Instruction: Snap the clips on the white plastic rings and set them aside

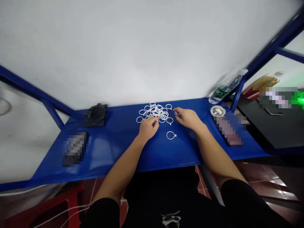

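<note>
A heap of white plastic rings point(155, 110), each with a small clip-like tab, lies on the blue tabletop point(114, 148). They resemble curtain rings. My left hand point(148, 127) rests at the heap's near edge, fingers curled over the rings; whether it grips one is hidden. Just right of the heap, my right hand point(188, 117) is pinched around a small pale piece point(176, 113), too small to name. One separate ring point(170, 135) lies nearer to me, between my two forearms, its tab pointing right.
A black plastic bag point(96, 114) and a blurred dark object point(75, 148) lie on the left. To the right are a water bottle point(224, 90) leaning on the frame, a white tape roll point(217, 111) and a blurred phone-like object point(229, 131). Blue frame bars flank the table.
</note>
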{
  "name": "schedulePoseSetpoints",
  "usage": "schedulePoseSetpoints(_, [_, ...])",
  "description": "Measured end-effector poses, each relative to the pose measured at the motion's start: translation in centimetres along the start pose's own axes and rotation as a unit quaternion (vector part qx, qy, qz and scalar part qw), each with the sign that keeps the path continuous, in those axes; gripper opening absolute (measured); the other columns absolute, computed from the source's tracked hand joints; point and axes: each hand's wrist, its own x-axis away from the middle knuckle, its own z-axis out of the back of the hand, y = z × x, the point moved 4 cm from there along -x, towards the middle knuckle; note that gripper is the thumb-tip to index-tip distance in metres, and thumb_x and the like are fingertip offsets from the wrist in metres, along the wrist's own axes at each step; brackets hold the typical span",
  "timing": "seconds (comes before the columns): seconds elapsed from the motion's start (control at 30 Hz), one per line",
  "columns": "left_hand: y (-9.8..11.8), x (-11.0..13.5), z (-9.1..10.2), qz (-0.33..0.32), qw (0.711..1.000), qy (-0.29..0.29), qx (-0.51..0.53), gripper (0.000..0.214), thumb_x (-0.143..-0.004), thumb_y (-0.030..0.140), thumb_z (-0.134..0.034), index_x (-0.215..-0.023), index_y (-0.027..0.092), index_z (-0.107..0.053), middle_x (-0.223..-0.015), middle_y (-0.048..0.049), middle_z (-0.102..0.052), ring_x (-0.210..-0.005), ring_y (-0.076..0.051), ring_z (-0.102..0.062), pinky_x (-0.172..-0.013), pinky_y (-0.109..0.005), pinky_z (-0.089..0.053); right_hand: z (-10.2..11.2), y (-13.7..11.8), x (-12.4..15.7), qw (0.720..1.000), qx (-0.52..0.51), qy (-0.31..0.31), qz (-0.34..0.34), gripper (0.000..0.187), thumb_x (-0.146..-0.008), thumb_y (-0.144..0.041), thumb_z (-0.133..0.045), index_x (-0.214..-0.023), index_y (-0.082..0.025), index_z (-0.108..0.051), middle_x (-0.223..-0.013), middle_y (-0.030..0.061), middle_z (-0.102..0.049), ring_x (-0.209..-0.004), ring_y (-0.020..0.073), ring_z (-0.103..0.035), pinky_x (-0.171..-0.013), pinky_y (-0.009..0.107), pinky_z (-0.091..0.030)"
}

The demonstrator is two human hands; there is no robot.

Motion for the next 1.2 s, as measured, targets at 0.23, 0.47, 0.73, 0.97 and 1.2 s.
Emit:
schedulePoseSetpoints(0.23, [0.2, 0.0, 0.2, -0.014, 1.000, -0.011, 0.006, 0.023, -0.089, 0.012, -0.056, -0.092, 0.023, -0.076, -0.089, -0.0017, -0.077, -0.084, -0.018, -0.071, -0.079, -0.031, -0.054, 0.1, 2.2, 0.1, 0.996, 0.047, -0.062, -0.053, 0.037, -0.096, -0.035, -0.067, -0.131, -0.025, -0.073, -0.100, 0.0080, -0.082, -0.096, 0.0287, -0.075, -0.081, 0.034, -0.052])
schedulePoseSetpoints(0.47, [0.2, -0.2, 0.5, -0.016, 0.999, -0.019, 0.042, 0.026, -0.084, 0.009, -0.048, -0.078, 0.022, -0.070, -0.081, -0.0009, -0.073, -0.077, -0.017, -0.068, -0.074, -0.030, -0.052, -0.2, 1.5, 0.0, 0.997, 0.023, -0.078, -0.012, 0.032, -0.094, -0.038, -0.071, -0.124, -0.026, -0.074, -0.107, 0.0057, -0.080, -0.094, 0.0260, -0.073, -0.076, 0.032, -0.050])
schedulePoseSetpoints(0.73, [0.4, -0.2, 0.5, -0.026, 0.998, -0.027, 0.059, 0.027, -0.086, 0.010, -0.045, -0.073, 0.022, -0.066, -0.082, -0.0020, -0.072, -0.080, -0.017, -0.068, -0.077, -0.031, -0.054, -2.0, 2.8, -0.4, 0.990, 0.045, -0.133, -0.018, 0.026, -0.087, -0.039, -0.077, -0.110, -0.026, -0.077, -0.112, 0.0079, -0.076, -0.096, 0.0253, -0.072, -0.072, 0.029, -0.049])
schedulePoseSetpoints(0.97, [0.5, 0.1, 0.6, -0.023, 0.997, -0.017, 0.068, 0.027, -0.090, 0.012, -0.046, -0.082, 0.022, -0.069, -0.084, -0.0014, -0.074, -0.081, -0.017, -0.069, -0.078, -0.030, -0.053, -2.0, 1.7, -0.2, 0.983, -0.036, -0.182, -0.008, 0.017, -0.085, -0.043, -0.079, -0.093, -0.027, -0.078, -0.087, 0.0006, -0.078, -0.073, 0.0185, -0.069, -0.062, 0.027, -0.043])
schedulePoseSetpoints(1.2, [0.1, 0.3, 0.5, 0.004, 0.997, -0.032, 0.063, 0.030, -0.091, 0.012, -0.045, -0.097, 0.022, -0.072, -0.069, 0.0021, -0.068, -0.067, -0.016, -0.066, -0.070, -0.029, -0.051, -2.5, 1.0, 0.0, 0.978, -0.034, -0.207, 0.008, 0.015, -0.082, -0.040, -0.081, -0.089, -0.027, -0.078, -0.087, 0.0004, -0.079, -0.074, 0.0194, -0.070, -0.062, 0.028, -0.043])
